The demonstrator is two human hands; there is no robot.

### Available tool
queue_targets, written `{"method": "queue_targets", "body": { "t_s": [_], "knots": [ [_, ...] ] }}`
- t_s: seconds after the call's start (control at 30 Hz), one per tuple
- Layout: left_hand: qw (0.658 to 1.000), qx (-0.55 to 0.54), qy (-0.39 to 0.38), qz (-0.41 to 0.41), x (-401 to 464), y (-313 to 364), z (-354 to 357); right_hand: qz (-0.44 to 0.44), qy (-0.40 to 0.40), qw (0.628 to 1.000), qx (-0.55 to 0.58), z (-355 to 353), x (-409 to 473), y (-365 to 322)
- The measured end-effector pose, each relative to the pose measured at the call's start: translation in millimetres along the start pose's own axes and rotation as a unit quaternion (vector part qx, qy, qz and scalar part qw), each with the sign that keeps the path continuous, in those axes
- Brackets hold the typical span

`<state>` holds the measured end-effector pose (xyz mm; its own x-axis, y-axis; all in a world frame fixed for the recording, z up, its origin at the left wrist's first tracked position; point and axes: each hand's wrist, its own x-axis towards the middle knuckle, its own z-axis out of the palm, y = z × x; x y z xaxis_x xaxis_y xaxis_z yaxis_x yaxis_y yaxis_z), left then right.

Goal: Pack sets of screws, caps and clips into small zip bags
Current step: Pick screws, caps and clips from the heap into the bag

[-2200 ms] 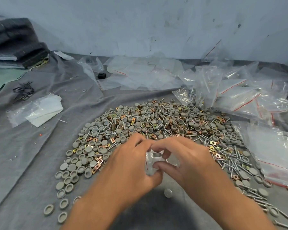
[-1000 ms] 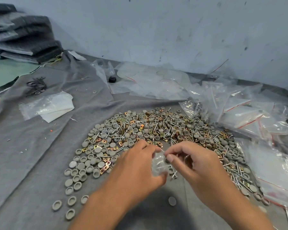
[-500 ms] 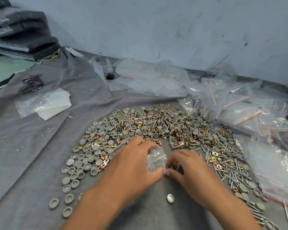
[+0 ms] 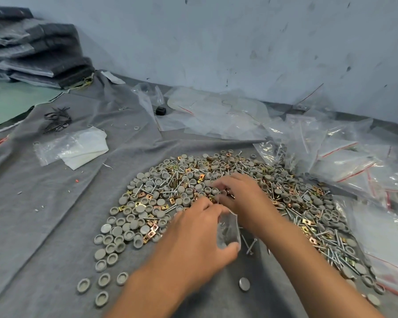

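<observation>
**Filling step: bag in your left hand, right hand picking from the heap**

You are holding a small zip bag (image 4: 228,231) in your left hand (image 4: 193,244), thumb and fingers curled round it, mouth turned toward 12 o'clock. The bag is sitting at the 6 o'clock edge of the mixed heap (image 4: 228,193) of grey caps, gold clips and screws. What is already lying inside it is not showing through the crumpled plastic.

Your right hand (image 4: 241,198) is reaching over the bag into the middle of the heap, fingertips bent down among the parts. Whether they are pinching a piece yet cannot be told; the tips are blurred.

Judged step: you are collecting the parts for one set. The next move is calling for a clean single-piece pick, then a short carry back toward 6 o'clock into the bag mouth, with the left hand keeping that mouth open.

Standing in the way: screws are lying tangled across clips and caps, so extra pieces are likely to come up with the pick.

Around: two loose screws (image 4: 249,245) are lying just beside the bag at 3 o'clock; a lone cap (image 4: 244,284) is sitting at 6 o'clock; spare zip bags (image 4: 345,157) are piling up at 2 o'clock; a folded white cloth (image 4: 78,148) is lying at 10 o'clock on the grey felt (image 4: 32,203)
</observation>
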<state>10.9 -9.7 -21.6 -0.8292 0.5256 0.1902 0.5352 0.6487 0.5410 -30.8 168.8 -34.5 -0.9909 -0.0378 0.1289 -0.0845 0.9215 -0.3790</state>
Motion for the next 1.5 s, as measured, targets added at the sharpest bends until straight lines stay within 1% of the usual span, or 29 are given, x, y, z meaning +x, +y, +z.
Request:
{"method": "queue_targets", "body": {
  "t_s": [0.2, 0.27, 0.33, 0.43, 0.5, 0.57, 0.63, 0.73, 0.77, 0.8, 0.87, 0.9, 0.93, 1.0, 1.07, 1.17, 1.3, 1.43, 1.5],
  "knots": [
    [1.000, -0.001, 0.014, 0.003, -0.1, -4.1, 0.0, -0.086, -0.025, 0.990, -0.112, 11.4, 30.3, 11.8],
    [1.000, -0.002, 0.014, 0.002, -0.1, -4.2, 0.3, -0.103, -0.032, 0.986, -0.128, 10.2, 32.3, 9.9],
    [1.000, -0.001, 0.013, 0.000, 0.0, -4.2, 1.1, -0.086, -0.030, 0.993, -0.078, 5.1, 30.1, 6.9],
    [1.000, -0.002, 0.015, -0.001, -0.8, -5.7, 1.8, -0.044, 0.025, 0.996, 0.072, -16.5, 11.3, -2.1],
    [1.000, -0.005, 0.022, -0.002, -0.8, -6.6, 2.0, -0.053, 0.072, 0.986, 0.142, -35.1, -12.7, -8.8],
    [1.000, -0.007, 0.023, -0.005, -0.3, -6.9, 3.1, -0.088, 0.096, 0.978, 0.165, -51.9, -41.4, -16.8],
    [1.000, -0.017, 0.017, -0.008, 0.4, -6.1, 3.4, -0.115, 0.071, 0.981, 0.141, -59.1, -67.6, -23.5],
    [1.000, -0.023, 0.007, -0.005, -0.1, -5.9, 3.5, -0.110, -0.002, 0.993, 0.048, -54.4, -87.4, -28.0],
    [1.000, -0.025, 0.005, -0.004, -0.3, -5.8, 4.2, -0.105, -0.011, 0.994, 0.036, -53.9, -88.1, -28.1],
    [1.000, -0.026, 0.004, -0.004, -1.0, -5.4, 5.2, -0.098, -0.001, 0.994, 0.040, -54.8, -85.8, -27.1],
    [1.000, -0.026, 0.004, -0.001, -1.5, -3.2, 6.9, -0.078, 0.048, 0.993, 0.069, -56.3, -71.4, -22.3],
    [1.000, -0.026, 0.005, 0.002, -1.5, -2.5, 8.0, -0.066, 0.060, 0.993, 0.074, -54.2, -58.9, -17.9],
    [1.000, -0.026, 0.005, 0.006, -1.9, -2.2, 9.0, -0.052, 0.048, 0.996, 0.059, -49.9, -44.6, -15.0],
    [1.000, -0.021, 0.005, 0.008, -1.8, -1.9, 9.6, -0.031, -0.018, 0.999, 0.001, -31.5, -17.5, -8.8],
    [1.000, -0.018, 0.005, 0.010, -2.2, -1.5, 9.0, -0.028, -0.055, 0.997, -0.042, -12.9, 3.2, -3.9],
    [1.000, -0.019, 0.007, 0.014, -2.5, -2.3, 9.2, -0.039, -0.073, 0.994, -0.077, 2.3, 19.3, 6.3],
    [1.000, -0.019, 0.013, 0.012, -0.4, -5.3, 9.4, -0.084, -0.058, 0.985, -0.141, 5.6, 23.9, 13.2],
    [1.000, -0.018, 0.013, 0.012, -1.3, -5.6, 10.3, -0.089, -0.087, 0.983, -0.131, 5.2, 20.0, 12.3],
    [1.000, -0.015, 0.012, 0.010, -1.8, -5.9, 10.9, -0.065, -0.080, 0.992, -0.078, -1.0, 13.1, 9.0]
  ]
}}
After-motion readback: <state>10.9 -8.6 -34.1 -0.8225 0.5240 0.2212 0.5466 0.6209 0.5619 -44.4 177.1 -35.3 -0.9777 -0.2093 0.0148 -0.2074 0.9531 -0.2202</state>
